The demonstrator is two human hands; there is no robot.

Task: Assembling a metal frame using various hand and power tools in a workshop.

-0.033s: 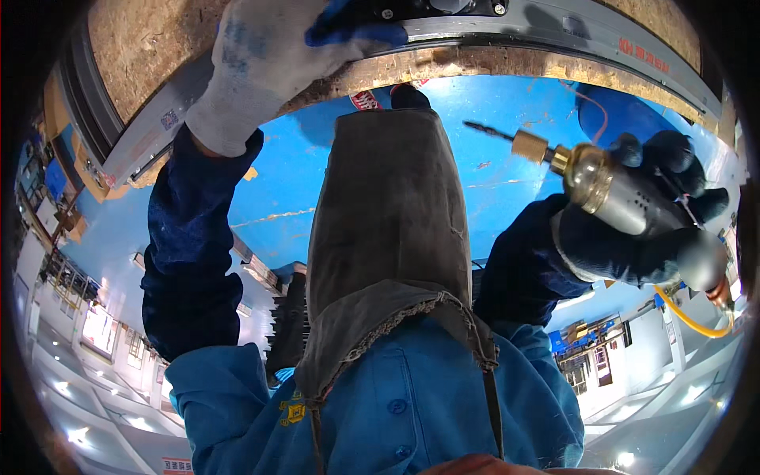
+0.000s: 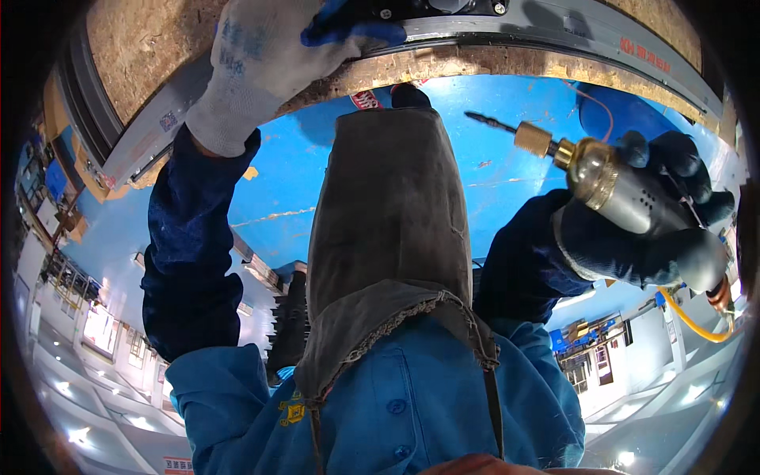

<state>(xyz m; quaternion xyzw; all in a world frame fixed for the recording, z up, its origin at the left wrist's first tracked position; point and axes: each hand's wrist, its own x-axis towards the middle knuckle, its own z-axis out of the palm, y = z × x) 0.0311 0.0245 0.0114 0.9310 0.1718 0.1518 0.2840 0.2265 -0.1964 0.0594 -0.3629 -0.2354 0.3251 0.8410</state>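
My left hand (image 2: 265, 67), in a white glove with blue-coated fingertips, grips a black fitting (image 2: 427, 11) on a long grey metal profile (image 2: 546, 25). Its thumb lies against the near side of the fitting, while other fingers run out of the picture at the top. In a dark glove, my right hand (image 2: 673, 202) is wrapped round a pneumatic screwdriver (image 2: 625, 190). The tool has a silver body, a brass collar and a dark bit (image 2: 489, 121) pointing left, apart from the profile. A yellow air hose (image 2: 689, 326) trails from its rear end.
The profile lies along the near edge of a chipboard worktop (image 2: 150, 47), with screw heads showing in the fitting. Another dark profile (image 2: 91, 87) crosses at the left. My grey apron (image 2: 388, 198) hangs over the blue floor (image 2: 277, 190). A dark blue round shape (image 2: 625, 111) stands below the worktop at right.
The screwdriver and my right hand have shifted very slightly to the right. My left hand stays at the fitting with barely any movement.
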